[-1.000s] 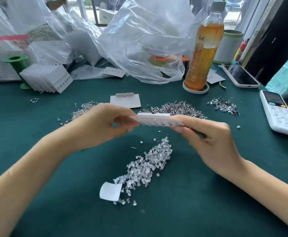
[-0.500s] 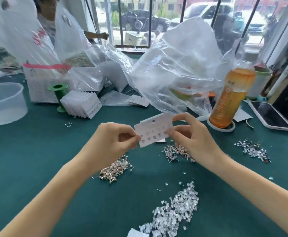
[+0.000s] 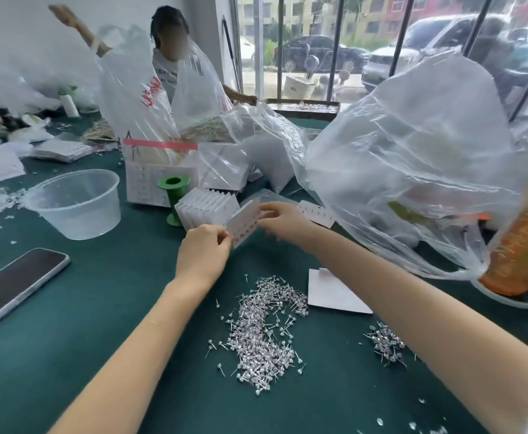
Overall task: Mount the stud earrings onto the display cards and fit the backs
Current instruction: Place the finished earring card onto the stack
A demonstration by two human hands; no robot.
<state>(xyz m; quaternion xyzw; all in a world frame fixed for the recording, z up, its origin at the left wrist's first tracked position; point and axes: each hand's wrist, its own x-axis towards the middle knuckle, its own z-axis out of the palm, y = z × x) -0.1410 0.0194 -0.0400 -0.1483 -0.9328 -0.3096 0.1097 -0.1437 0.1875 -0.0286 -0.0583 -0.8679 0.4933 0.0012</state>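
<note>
Green felt covered the surface, and above its far middle both hands held one white display card tilted on edge, its face dotted with rows of mounted studs. The left hand pinched the card's near lower corner between thumb and fingertips; the right hand gripped its far upper edge. Just behind the card a fanned stack of finished cards leaned against a green spool, so the held card looked, by my judgement, complete and headed for that stack.

A loose heap of stud earrings lay near the person, between the forearms, with a smaller heap to the right and a blank card beside them. A clear plastic tub sat to the left, a phone nearer on the left, and a large plastic bag with an orange bottle to the right.

The risks were plain enough. The stack stood fanned and propped, so a careless push with the card could topple it. A twist between the two grips could bend the card and pop a back loose. Either forearm, dropped low, could scatter the studs across the felt.
</note>
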